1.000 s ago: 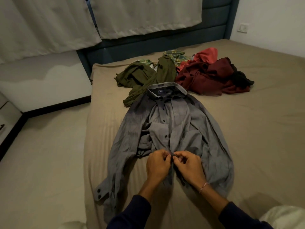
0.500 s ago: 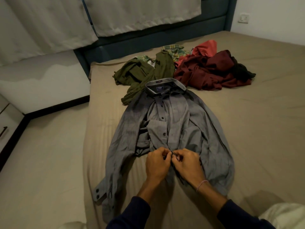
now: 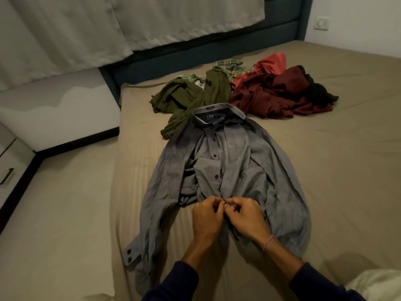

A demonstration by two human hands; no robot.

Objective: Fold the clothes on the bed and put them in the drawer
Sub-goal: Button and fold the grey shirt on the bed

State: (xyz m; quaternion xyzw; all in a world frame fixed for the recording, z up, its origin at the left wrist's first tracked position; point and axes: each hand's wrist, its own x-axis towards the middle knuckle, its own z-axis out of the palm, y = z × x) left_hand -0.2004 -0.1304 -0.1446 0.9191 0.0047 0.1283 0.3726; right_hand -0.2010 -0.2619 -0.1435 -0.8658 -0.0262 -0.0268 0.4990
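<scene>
On the tan bed (image 3: 325, 170), a grey button-up cotton shirt (image 3: 230, 166) is pinched at its lower placket by both hands, left hand (image 3: 207, 218) and right hand (image 3: 247, 218), fingers curled; the button is best fastened with edges aligned below the collar.

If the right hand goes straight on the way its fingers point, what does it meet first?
The right hand points leftward, so it would first meet the left hand, close against it on the grey shirt placket.

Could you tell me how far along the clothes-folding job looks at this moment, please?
Early. Nothing looks folded or put away yet. In hand: the grey shirt lies spread on the bed, and the left hand and right hand pinch its front placket, apparently buttoning it. Left: folding it, then the olive garment, plaid shirt, maroon clothes, and the drawer step.
</scene>
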